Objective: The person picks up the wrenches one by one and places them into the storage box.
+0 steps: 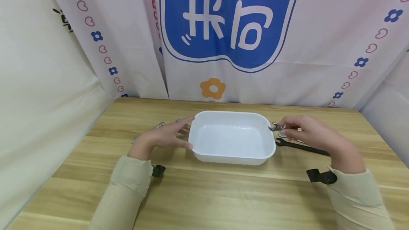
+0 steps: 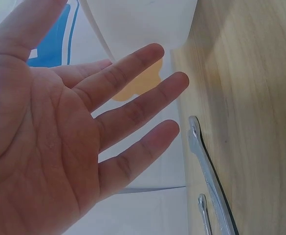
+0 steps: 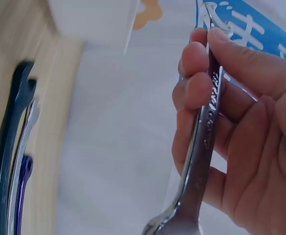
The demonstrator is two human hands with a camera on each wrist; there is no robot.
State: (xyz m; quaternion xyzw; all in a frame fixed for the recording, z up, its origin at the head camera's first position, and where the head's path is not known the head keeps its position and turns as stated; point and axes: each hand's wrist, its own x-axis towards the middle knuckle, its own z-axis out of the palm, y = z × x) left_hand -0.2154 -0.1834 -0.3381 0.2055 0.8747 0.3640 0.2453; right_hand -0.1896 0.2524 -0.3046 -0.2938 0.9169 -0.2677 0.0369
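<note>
So there's a white plastic tub sitting in the middle of a wood-grain table, nothing in it. The left hand is at its left end with the fingers spread wide, thumb and a fingertip right by the rim. Can't really tell from here if they're touching it or just hovering.

The right hand has a shiny chrome wrench, thumb pinching it against curled fingers up near one end. It's held up off the table, open-ended head just beside the tub's right rim.

Under that hand there's a black wrench lying on the table, with a silver wrench and a smaller purple wrench lined up next to it. Over on the left side, a bigger silver spanner and a little spanner lie near the left hand.
</note>
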